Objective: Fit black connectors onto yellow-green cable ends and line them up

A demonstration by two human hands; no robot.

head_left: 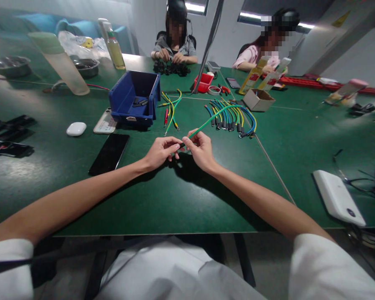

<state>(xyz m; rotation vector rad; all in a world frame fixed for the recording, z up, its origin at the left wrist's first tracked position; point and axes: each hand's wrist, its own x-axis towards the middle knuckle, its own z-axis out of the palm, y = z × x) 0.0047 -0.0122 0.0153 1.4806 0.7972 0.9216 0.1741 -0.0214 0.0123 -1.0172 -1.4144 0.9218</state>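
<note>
Both my hands meet over the green table [175,196]. My left hand [161,151] pinches a small dark piece at the near end of a green wire [218,115]. My right hand [200,149] pinches that same wire just beside it. The wire arcs away up and right towards a bundle of blue, green and yellow wires [229,118] with dark ends. A few loose yellow, green and red wires [171,109] lie further left, next to a blue bin [134,98] that holds small black parts.
A black phone [109,153], a second phone [104,122] and a white case [76,128] lie left. A white power bank [338,197] and glasses [364,179] lie right. A cardboard box [258,99], red tray [203,82] and bottles stand farther off. Two people work at the far side.
</note>
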